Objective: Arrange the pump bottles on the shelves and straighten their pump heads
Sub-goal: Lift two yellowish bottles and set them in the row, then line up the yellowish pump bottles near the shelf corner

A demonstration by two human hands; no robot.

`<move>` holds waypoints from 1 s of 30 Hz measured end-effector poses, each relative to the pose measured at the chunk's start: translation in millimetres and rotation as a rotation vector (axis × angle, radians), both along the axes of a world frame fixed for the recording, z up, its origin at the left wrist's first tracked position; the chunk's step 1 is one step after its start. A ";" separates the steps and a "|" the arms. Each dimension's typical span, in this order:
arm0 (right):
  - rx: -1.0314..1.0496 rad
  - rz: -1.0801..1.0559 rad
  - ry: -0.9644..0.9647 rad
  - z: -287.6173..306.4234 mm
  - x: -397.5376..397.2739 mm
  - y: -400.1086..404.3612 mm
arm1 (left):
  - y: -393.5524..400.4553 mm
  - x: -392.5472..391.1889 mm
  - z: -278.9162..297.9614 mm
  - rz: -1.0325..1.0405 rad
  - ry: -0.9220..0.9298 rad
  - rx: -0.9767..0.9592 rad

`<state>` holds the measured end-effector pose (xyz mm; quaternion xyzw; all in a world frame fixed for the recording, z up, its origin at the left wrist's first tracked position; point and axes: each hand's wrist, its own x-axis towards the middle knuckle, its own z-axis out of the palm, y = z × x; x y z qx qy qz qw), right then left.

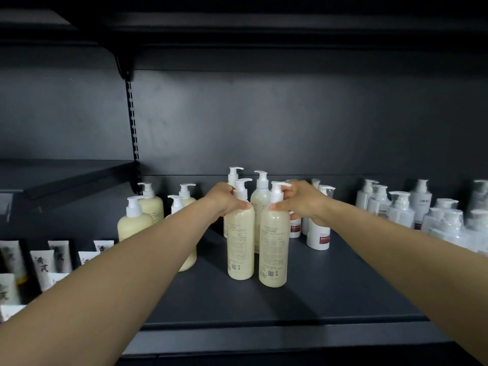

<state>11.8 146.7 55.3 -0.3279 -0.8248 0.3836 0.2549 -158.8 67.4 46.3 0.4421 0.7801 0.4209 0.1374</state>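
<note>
Two tall cream pump bottles stand side by side at the middle of the dark shelf (330, 291). My left hand (224, 198) grips the shoulder and neck of the left front bottle (240, 244). My right hand (303, 200) grips the neck of the right front bottle (273, 249). Both white pump heads point to the right. Two more tall cream bottles (260, 196) stand upright right behind them, partly hidden by my hands.
Rounder cream pump bottles (134, 220) stand to the left. White bottles with red labels (318, 233) are behind my right hand, and several wrapped white pump bottles (401, 210) crowd the right. White tubes (43, 268) fill the lower left. A shelf bracket (132, 122) rises at left.
</note>
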 end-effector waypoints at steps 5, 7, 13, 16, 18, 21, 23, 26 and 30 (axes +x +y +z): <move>0.227 -0.009 -0.090 29.3 7.7 -12.0 | -34.9 -12.3 27.8 0.034 0.161 -0.020; 0.332 -0.014 -0.121 47.2 8.3 -25.1 | -56.2 -20.6 43.1 0.039 0.264 -0.032; 0.553 0.044 -0.223 64.6 -13.9 -76.9 | -111.4 -65.0 57.5 0.036 0.424 -0.119; 0.576 0.088 -0.296 52.4 -33.4 -100.5 | -132.6 -85.0 48.0 0.010 0.462 -0.138; 0.587 0.097 -0.401 42.9 -48.6 -112.7 | -143.2 -99.3 38.4 -0.017 0.502 -0.170; 0.599 0.081 -0.504 33.6 -68.3 -128.6 | -151.8 -120.0 27.6 -0.047 0.542 -0.173; 0.579 0.070 -0.508 29.2 -78.6 -138.8 | -153.0 -131.3 22.0 -0.069 0.544 -0.149; 0.558 0.047 -0.511 24.9 -89.4 -149.6 | -152.9 -141.8 11.9 -0.097 0.544 -0.114; 0.541 0.013 -0.517 23.2 -98.9 -156.1 | -151.1 -154.9 0.5 -0.116 0.554 -0.100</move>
